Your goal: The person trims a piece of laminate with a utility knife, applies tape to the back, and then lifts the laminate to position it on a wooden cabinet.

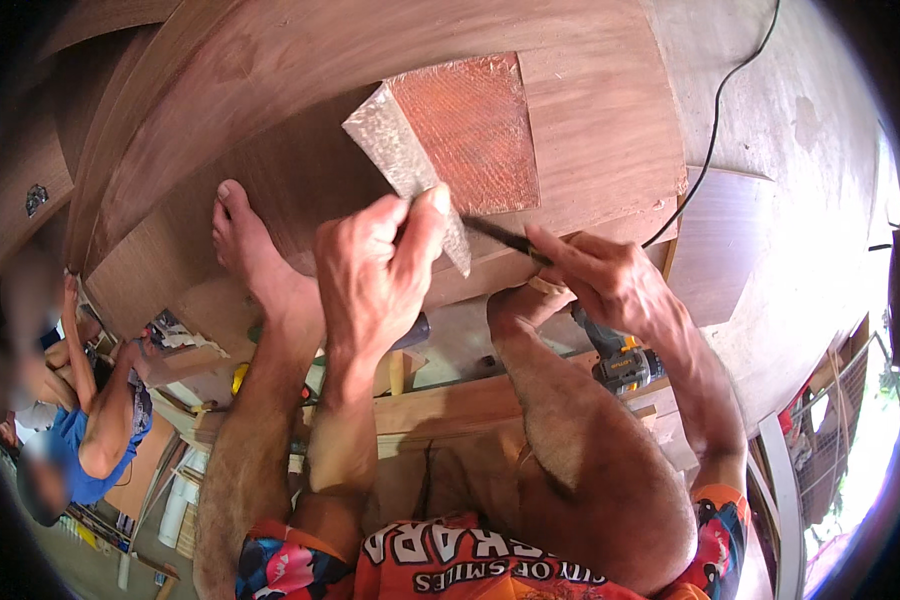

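Observation:
My left hand grips a pale grey, speckled strip at its lower part, thumb pressed on it. The strip lies diagonally along the left edge of a reddish-orange textured square sheet on a brown plywood surface. My right hand is closed on a thin dark tool, whose far end meets the strip just right of my left thumb; its tip is hard to make out. My bare feet and legs flank my hands.
A yellow-and-black power drill lies by my right leg. A black cord crosses the pale curved surface at right, near a loose panel. At left, a co-worker in blue sits among wooden pieces. Planks lie below me.

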A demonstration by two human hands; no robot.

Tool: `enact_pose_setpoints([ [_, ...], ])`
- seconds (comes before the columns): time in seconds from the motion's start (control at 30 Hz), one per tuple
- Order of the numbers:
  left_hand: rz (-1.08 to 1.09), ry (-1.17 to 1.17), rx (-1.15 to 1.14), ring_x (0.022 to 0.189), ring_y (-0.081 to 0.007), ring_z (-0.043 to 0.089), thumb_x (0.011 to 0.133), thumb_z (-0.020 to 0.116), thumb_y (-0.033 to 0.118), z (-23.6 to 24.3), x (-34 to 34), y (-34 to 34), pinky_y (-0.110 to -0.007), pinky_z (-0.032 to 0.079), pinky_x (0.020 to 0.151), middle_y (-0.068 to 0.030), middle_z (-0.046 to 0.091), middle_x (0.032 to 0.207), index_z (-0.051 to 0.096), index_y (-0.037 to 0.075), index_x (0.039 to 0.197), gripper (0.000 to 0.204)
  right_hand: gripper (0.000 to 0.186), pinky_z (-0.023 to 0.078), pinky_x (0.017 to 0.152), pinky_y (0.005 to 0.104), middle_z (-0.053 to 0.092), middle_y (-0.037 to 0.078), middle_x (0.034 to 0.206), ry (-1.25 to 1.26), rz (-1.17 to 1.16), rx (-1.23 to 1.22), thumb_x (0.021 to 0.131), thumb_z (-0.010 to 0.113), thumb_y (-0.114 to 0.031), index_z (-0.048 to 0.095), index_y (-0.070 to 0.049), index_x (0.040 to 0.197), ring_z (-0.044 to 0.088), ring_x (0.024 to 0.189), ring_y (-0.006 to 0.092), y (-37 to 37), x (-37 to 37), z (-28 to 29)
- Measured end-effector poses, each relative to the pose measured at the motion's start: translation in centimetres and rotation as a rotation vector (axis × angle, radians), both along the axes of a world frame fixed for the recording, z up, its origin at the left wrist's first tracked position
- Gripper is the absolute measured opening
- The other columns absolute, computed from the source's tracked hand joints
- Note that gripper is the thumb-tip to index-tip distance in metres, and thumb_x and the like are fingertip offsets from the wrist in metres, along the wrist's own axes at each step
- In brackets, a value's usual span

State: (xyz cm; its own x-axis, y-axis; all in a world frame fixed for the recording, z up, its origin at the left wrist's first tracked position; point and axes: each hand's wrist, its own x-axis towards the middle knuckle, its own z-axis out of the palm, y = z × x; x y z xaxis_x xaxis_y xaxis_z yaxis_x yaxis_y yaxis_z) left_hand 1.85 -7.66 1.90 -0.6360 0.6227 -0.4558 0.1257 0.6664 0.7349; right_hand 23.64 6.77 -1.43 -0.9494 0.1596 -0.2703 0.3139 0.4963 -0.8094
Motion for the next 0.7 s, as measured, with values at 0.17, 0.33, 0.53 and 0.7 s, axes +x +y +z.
enact_pose_setpoints([
  [0.17,-0.032,0.011,-0.046,0.046,-0.0133,0.054,0.099,0.07,0.025,0.6,-0.3,-0.6,-0.035,0.041,0.046,-0.0112,0.059,0.054,0.06,-0.001,0.066,0.043,0.054,0.056,0.057,0.0387,0.071,0.016,0.084,-0.003,-0.15,-0.049,0.09,0.069,0.004,0.06,-0.004,0.143,0.071,0.072,0.0226,2.0,2.4,1.3],
  [0.33,-0.097,0.067,-0.044,0.049,-0.0076,0.055,0.101,0.068,0.031,0.3,-0.3,-0.3,-0.03,0.041,0.046,-0.0043,0.061,0.055,0.066,0.001,0.068,0.044,0.053,0.057,0.071,0.0393,0.073,0.018,0.097,0.13,-0.335,0.051,0.092,0.069,0.0,0.06,-0.009,0.144,0.07,0.077,0.0318,1.9,-5.6,-0.6],
  [0.53,-0.133,0.199,0.099,0.041,-0.016,0.051,0.102,0.065,0.034,-0.4,0.0,0.2,-0.038,0.038,0.043,-0.0112,0.052,0.048,0.059,0.003,0.062,0.051,0.046,0.057,0.072,0.0398,0.074,0.019,0.091,0.107,-0.328,0.047,0.097,0.062,-0.002,0.061,-0.01,0.143,0.072,0.074,0.0267,1.3,-9.9,-2.2],
  [0.7,-0.109,0.214,0.121,0.037,-0.0227,0.054,0.099,0.069,0.024,0.3,-0.5,-0.9,-0.039,0.037,0.038,-0.0134,0.054,0.046,0.06,0.004,0.061,0.043,0.048,0.057,0.068,0.0366,0.073,0.017,0.087,0.022,-0.321,0.004,0.098,0.062,-0.002,0.061,-0.01,0.145,0.073,0.072,0.0225,0.5,-10.7,-2.3],
])
